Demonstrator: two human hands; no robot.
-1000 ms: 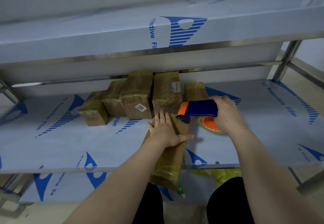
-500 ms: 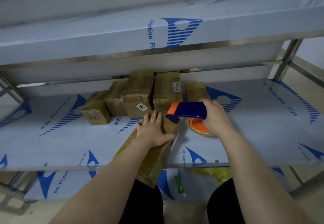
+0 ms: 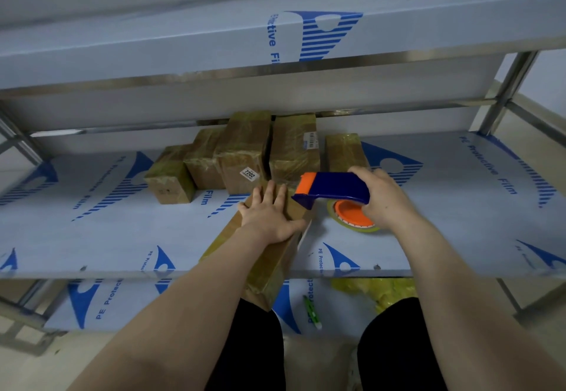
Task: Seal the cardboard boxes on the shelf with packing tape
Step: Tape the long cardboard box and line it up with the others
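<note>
The left hand is lying flat, fingers straight and slightly spread, pressing down on the top of a long tape-wrapped cardboard box. The box is lying at an angle across the middle shelf, its near end hanging out past the shelf's front edge. The right hand is gripping the handle of a blue and orange tape dispenser, fingers curled round it. The dispenser's orange nose is pointing left, sitting over the far right corner of the box just beside the left fingertips; whether it is touching the cardboard is unclear. The tape roll, clear tape on an orange core, is hanging under the dispenser close above the shelf, just right of the box. At the back of the shelf five more wrapped boxes are standing side by side, among them one bearing a 7202 label and a barcode-labelled box just to its right. On the lower shelf a green marker and a yellow plastic bag are lying.
</note>
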